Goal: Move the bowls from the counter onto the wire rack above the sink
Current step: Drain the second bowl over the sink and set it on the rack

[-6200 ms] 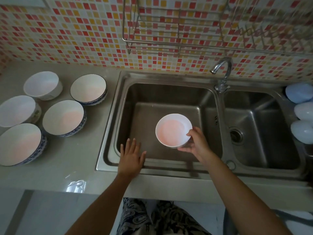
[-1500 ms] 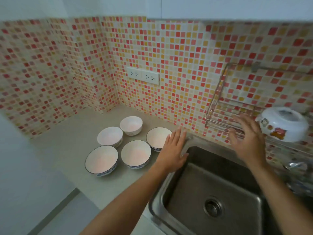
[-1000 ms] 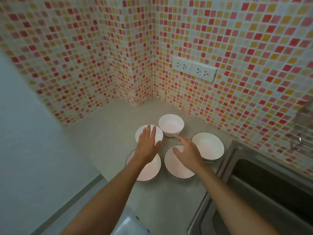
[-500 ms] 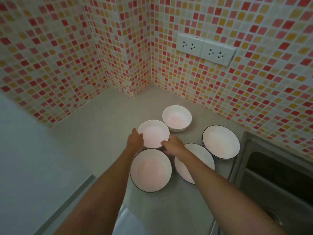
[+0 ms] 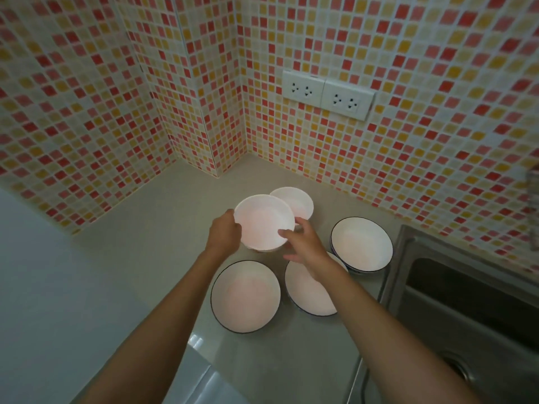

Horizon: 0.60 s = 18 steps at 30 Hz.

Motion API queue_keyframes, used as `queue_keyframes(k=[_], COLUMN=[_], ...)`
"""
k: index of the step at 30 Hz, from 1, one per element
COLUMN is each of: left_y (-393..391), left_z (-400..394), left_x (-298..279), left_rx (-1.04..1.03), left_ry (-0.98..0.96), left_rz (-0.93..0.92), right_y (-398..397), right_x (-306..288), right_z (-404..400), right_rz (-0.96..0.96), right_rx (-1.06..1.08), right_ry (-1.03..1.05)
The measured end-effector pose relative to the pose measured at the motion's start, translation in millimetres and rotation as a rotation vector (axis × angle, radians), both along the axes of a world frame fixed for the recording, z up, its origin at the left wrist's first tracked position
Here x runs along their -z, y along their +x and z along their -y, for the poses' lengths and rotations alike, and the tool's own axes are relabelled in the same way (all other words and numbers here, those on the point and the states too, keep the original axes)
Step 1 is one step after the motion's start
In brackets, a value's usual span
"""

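Note:
A plain white bowl (image 5: pixel 262 221) is lifted just above the counter (image 5: pixel 140 258), tilted a little. My left hand (image 5: pixel 223 234) grips its left rim and my right hand (image 5: pixel 303 243) holds its right rim. Behind it a second plain white bowl (image 5: pixel 297 202) stands on the counter. Three dark-rimmed white bowls rest nearer: one at the front left (image 5: pixel 245 295), one partly under my right forearm (image 5: pixel 309 295), one next to the sink (image 5: pixel 361 243). The wire rack is out of view.
The steel sink (image 5: pixel 466 301) lies at the right, with its drain at the lower right. Mosaic tile walls meet in a corner behind the bowls. A double wall socket (image 5: pixel 328 94) sits on the back wall. The counter's front edge (image 5: pixel 201 371) runs below my arms.
Both hands closed on the plain white bowl's rim and lifted it off the counter. Before that, the view swung left from the rack and sink to the bowls.

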State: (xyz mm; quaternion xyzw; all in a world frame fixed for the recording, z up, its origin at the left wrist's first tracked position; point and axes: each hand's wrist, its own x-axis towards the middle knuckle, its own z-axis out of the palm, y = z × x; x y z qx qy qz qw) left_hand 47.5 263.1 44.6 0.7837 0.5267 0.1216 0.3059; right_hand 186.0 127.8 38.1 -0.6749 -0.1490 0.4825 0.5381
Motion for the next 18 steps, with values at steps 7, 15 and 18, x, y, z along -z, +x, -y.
queue_keyframes(k=[7, 15, 18], left_y=[49.2, 110.8, 122.7], left_z=[81.0, 223.4, 263.4], left_x=[-35.2, -37.2, -32.2], left_rx=[0.164, 0.401, 0.468], left_ry=[0.006, -0.039, -0.086], left_rz=[0.051, 0.195, 0.268], right_y=[26.6, 75.2, 90.3], right_x=[-24.2, -32.9, -30.0], right_z=[83.7, 235.6, 280.0], right_rz=[-0.24, -0.159, -0.182], right_rx=[0.17, 0.36, 0.397], right_ry=[0.118, 0.137, 0.13])
